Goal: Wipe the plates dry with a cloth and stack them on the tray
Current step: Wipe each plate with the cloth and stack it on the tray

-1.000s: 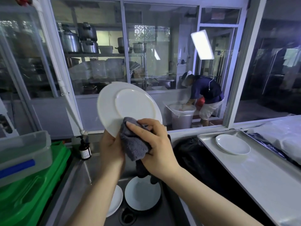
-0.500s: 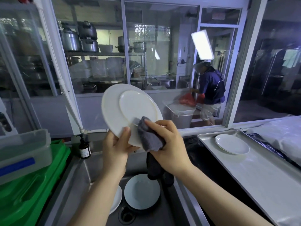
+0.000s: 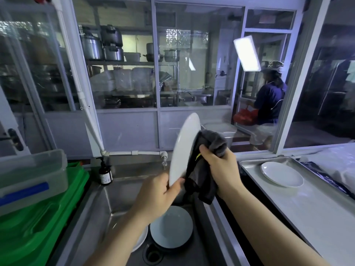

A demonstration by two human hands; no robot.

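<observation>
Left hand point(image 3: 159, 191) pinches the white plate's point(image 3: 182, 150) bottom edge; right hand point(image 3: 221, 167) grips the grey cloth point(image 3: 209, 150), hiding the plate's far side

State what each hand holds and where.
Left hand pinches the white plate at its bottom rim; right hand grips the bunched grey cloth against it.

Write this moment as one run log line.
left hand: holds plate | right hand: wipes, cloth | tray: one plate
</observation>
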